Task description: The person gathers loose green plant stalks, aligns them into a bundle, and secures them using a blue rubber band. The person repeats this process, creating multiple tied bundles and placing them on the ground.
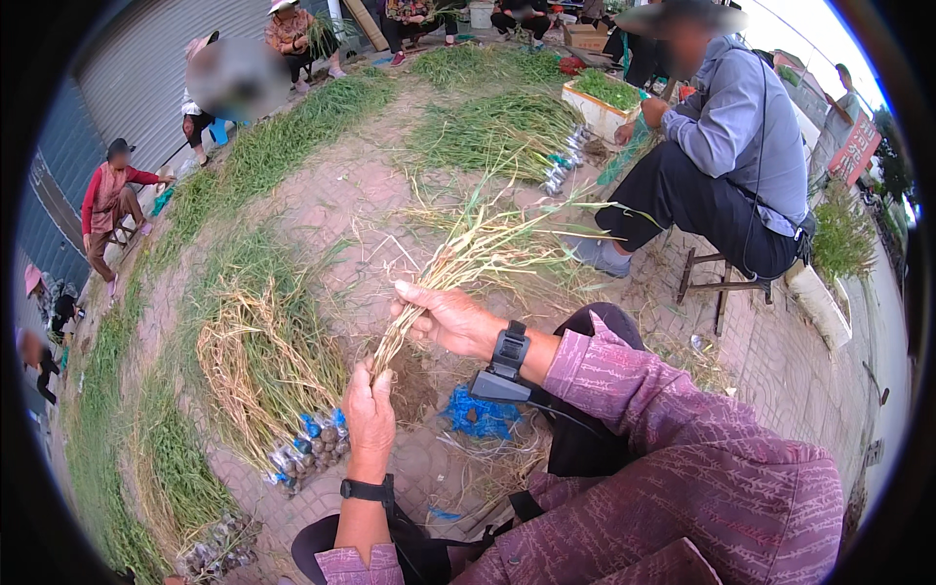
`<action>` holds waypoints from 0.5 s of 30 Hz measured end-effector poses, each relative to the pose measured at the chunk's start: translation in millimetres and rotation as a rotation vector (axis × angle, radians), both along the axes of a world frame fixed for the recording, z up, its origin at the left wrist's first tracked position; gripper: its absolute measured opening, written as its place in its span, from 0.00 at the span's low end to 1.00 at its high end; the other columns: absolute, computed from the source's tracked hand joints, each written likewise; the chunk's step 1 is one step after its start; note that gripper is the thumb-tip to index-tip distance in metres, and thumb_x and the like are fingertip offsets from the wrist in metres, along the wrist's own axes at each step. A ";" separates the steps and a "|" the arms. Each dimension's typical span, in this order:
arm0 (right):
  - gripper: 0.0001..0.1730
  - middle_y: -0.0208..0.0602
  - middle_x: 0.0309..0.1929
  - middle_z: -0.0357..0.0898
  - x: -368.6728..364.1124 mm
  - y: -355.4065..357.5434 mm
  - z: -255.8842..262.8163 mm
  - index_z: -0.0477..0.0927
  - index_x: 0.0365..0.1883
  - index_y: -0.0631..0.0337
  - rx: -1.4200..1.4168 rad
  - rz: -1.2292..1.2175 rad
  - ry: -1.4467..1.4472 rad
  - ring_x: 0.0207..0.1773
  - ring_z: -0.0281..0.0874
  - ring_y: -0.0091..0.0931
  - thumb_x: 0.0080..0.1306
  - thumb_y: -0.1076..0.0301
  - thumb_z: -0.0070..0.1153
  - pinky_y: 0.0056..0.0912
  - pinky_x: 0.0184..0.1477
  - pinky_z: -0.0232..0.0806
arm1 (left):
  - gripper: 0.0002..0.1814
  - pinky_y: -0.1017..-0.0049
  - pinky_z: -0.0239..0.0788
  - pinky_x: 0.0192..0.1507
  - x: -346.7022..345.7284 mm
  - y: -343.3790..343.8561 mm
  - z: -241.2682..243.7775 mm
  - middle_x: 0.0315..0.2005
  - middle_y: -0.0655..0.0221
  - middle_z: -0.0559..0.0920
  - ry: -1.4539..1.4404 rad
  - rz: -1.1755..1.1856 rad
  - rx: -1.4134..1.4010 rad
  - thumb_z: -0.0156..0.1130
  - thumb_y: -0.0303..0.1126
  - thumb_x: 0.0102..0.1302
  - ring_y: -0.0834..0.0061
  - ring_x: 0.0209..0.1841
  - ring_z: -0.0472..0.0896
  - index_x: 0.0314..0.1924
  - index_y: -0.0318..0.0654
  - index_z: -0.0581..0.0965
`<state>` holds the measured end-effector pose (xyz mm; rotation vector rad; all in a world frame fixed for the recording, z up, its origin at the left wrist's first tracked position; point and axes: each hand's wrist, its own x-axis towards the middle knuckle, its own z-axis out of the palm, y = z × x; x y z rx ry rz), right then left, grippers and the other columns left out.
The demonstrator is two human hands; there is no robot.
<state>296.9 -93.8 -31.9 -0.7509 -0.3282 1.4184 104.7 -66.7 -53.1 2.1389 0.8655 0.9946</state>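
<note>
Both my hands hold one bundle of long, partly dried grass-like plants (pixel 468 256). My left hand (pixel 371 409) pinches the gathered lower end, which its fingers hide. Higher up, my right hand (pixel 453 322) is closed around the stems, thumb on top, and the yellow-green leaves fan out beyond it towards the upper right. Below the right wrist lies a crumpled blue plastic net or sheet (pixel 482 413) on the paving. Left of my left hand rests a pile of tied plant bundles (pixel 270 358), their root balls (pixel 311 446) wrapped in clear and blue plastic.
A person (pixel 731 146) sits close by at right on a wooden folding stool (pixel 720 274), holding green netting (pixel 625 153). Ahead lie more wrapped plants (pixel 497 131) and a white foam box (pixel 596 110) of greenery. Loose green plants (pixel 292 131) line the left, with several seated people beyond.
</note>
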 end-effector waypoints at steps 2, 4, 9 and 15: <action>0.11 0.28 0.35 0.80 6.3 -0.1 -0.9 0.77 0.42 0.53 -0.024 0.039 0.035 0.36 0.77 0.22 0.64 0.60 0.61 0.27 0.34 0.66 | 0.12 0.68 0.67 0.34 -1.2 -1.5 1.2 0.25 0.57 0.77 0.047 0.000 -0.036 0.52 0.32 0.68 0.62 0.28 0.76 0.44 0.30 0.74; 0.11 0.28 0.35 0.79 12.5 4.0 2.8 0.77 0.41 0.52 -0.053 0.040 0.041 0.35 0.77 0.21 0.65 0.59 0.60 0.28 0.36 0.66 | 0.11 0.66 0.68 0.35 -4.4 -1.2 2.1 0.29 0.51 0.78 0.103 -0.005 0.034 0.53 0.31 0.68 0.54 0.31 0.77 0.43 0.28 0.73; 0.12 0.30 0.33 0.78 54.6 9.7 10.6 0.75 0.34 0.52 0.081 -0.077 0.072 0.20 0.62 0.16 0.65 0.55 0.59 0.22 0.30 0.60 | 0.10 0.62 0.66 0.31 -14.2 9.5 5.5 0.26 0.50 0.76 0.118 -0.006 -0.002 0.54 0.31 0.68 0.49 0.29 0.76 0.40 0.30 0.74; 0.14 0.30 0.32 0.77 83.9 -6.9 33.5 0.72 0.29 0.52 0.052 -0.196 0.067 0.16 0.53 0.14 0.66 0.53 0.57 0.19 0.28 0.57 | 0.11 0.63 0.66 0.31 -31.2 20.0 10.7 0.24 0.51 0.75 0.103 0.050 0.056 0.52 0.33 0.69 0.50 0.29 0.75 0.37 0.31 0.73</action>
